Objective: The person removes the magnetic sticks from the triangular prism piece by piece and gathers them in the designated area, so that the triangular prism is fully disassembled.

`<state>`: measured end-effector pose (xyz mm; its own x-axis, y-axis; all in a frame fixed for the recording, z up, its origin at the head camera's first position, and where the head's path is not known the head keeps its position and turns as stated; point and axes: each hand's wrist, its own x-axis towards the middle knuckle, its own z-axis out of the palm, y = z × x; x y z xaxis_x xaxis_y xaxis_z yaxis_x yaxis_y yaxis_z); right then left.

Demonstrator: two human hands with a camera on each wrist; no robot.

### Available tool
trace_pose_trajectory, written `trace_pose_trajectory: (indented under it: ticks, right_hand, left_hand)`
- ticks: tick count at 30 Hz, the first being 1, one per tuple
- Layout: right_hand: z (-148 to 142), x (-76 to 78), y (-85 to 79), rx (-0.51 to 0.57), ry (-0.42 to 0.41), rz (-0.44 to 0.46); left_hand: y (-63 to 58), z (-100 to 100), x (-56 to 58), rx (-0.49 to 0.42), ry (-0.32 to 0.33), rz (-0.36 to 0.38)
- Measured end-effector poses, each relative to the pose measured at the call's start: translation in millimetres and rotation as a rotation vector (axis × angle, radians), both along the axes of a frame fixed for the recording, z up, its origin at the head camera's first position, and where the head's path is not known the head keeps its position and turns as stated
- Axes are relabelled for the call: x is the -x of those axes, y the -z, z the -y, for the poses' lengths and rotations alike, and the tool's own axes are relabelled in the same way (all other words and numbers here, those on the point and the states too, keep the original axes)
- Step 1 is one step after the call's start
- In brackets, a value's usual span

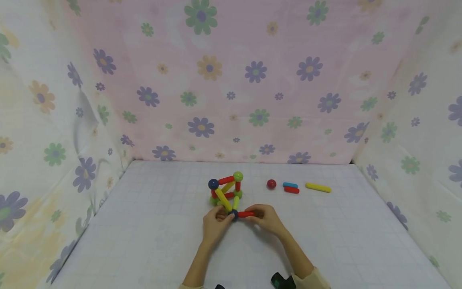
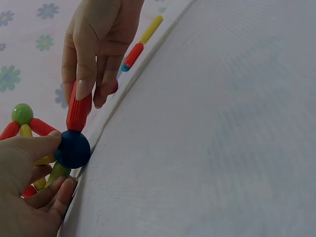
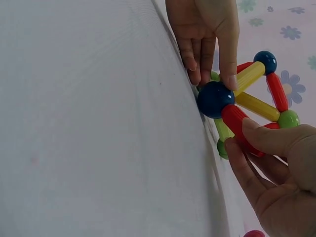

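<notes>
My left hand (image 1: 213, 228) holds a dark blue ball (image 3: 215, 100) at the near corner of a rod-and-ball frame, thumb pressed to the ball. With thumb and fingers, my right hand (image 1: 266, 218) pinches a short red rod (image 2: 78, 114), its free end meeting that ball. A yellow rod (image 1: 223, 200) slants from the ball up to another dark blue ball (image 1: 213, 184), and a light green rod (image 1: 236, 202) runs back from it. Behind stand red rods and a yellow one joined by green balls, the upper green ball (image 1: 238, 176) at the top. The left fingers hide part of the base.
To the right of the frame lie a loose red ball (image 1: 271, 184), a short blue rod (image 1: 290, 185), a short red rod (image 1: 291, 190) and a longer yellow rod (image 1: 318, 187). Flowered cloth walls (image 1: 231, 112) enclose the white table (image 1: 151, 237) at the back and sides.
</notes>
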<state>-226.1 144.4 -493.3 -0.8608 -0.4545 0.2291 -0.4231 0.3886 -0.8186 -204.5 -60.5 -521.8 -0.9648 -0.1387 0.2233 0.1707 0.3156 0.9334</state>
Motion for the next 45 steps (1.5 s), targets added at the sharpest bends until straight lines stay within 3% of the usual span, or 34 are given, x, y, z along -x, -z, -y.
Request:
trace_pose_trajectory:
  ticks: [4,15,27,38,45]
  right_hand:
    - [3,0.6,-0.2,0.000,-0.009,-0.010]
    - [3,8.1,7.9,0.080,-0.008,0.164]
    - [1,13.1,12.8,0.118,-0.022,0.195]
    - [-1,13.2,11.2,0.120,-0.040,0.330]
    - [-5,12.4,13.3,0.096,0.030,0.252]
  left_hand:
    - [-2.6,-1,2.1,0.025,0.003,0.007]
    - [-6.6,-3,3.0,0.001,-0.047,0.041]
    - [-8.4,-4,0.9,0.007,-0.073,0.074]
    - [-6.9,-1,2.6,0.025,-0.066,0.088]
    - [-9.5,0,1.2,0.013,-0.060,0.100]
